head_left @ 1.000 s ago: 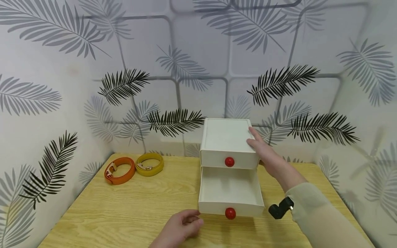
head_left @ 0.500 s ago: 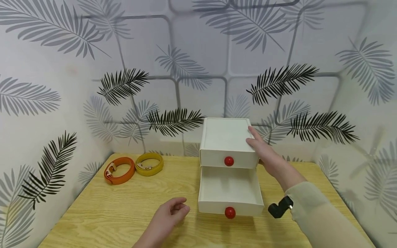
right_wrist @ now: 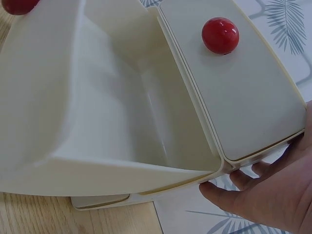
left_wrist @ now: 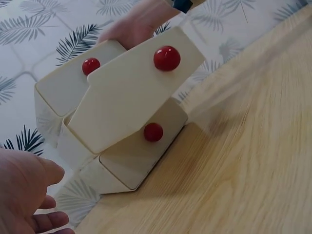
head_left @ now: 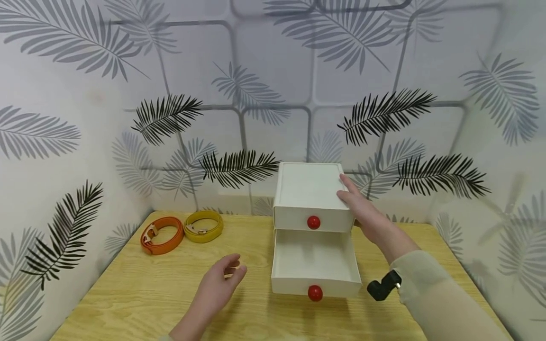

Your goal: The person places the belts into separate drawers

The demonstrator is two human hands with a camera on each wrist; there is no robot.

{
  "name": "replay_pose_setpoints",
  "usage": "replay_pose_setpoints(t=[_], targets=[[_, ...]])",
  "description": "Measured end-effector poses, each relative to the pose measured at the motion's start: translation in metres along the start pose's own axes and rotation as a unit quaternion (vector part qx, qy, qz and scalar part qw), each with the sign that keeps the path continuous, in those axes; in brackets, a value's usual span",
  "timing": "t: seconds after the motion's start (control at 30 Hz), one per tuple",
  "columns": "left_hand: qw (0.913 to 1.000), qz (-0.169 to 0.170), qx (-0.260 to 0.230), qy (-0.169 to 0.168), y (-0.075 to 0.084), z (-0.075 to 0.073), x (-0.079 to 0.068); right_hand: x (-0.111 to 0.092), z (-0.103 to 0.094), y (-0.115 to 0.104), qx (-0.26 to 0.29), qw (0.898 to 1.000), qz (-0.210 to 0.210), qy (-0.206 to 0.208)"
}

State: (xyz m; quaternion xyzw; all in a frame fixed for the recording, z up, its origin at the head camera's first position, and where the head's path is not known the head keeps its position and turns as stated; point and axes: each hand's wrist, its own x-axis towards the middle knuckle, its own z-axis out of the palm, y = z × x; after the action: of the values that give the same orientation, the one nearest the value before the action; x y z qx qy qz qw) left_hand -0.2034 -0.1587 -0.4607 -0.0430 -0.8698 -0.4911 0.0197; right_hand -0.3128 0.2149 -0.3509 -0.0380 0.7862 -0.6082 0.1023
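Observation:
A small white drawer cabinet [head_left: 310, 185] with red ball knobs stands on the table. Its middle drawer [head_left: 315, 286] is pulled out, and the inside [right_wrist: 131, 107] looks bare. Above and below it, the top drawer [right_wrist: 253, 92] and the bottom drawer [left_wrist: 146, 151] are pushed in. My right hand [head_left: 370, 215] holds the cabinet at its upper right edge, with digits on the top and fingers against the side. To the left of the drawer, my left hand [head_left: 217, 283] is over the table, fingers loosely bent and holding nothing.
An orange coiled belt [head_left: 172, 244] and a yellow coiled belt [head_left: 217, 230] lie side by side at the back left of the wooden table [head_left: 141, 293]. Leaf-patterned walls [head_left: 273, 66] enclose the table behind and at both sides.
My left hand has left the front left corner of the pulled-out drawer and moved left and away from me. The right hand, cabinet and belts stay put.

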Motion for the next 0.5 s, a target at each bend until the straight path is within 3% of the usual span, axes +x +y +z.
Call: replay_pose_setpoints(t=[0.23, 0.37, 0.5], targets=[[0.9969, 0.029, 0.069, 0.024, -0.002, -0.004, 0.012, -0.001, -0.001, 0.000, 0.001, 1.000, -0.001, 0.000], [0.9891, 0.065, 0.124, 0.046, -0.005, -0.006, 0.022, 0.000, -0.001, 0.000, 0.002, 1.000, 0.001, 0.003], [0.9800, 0.078, 0.172, 0.061, -0.008, -0.008, 0.030, 0.001, 0.000, 0.001, 0.001, 1.000, 0.005, 0.003]])
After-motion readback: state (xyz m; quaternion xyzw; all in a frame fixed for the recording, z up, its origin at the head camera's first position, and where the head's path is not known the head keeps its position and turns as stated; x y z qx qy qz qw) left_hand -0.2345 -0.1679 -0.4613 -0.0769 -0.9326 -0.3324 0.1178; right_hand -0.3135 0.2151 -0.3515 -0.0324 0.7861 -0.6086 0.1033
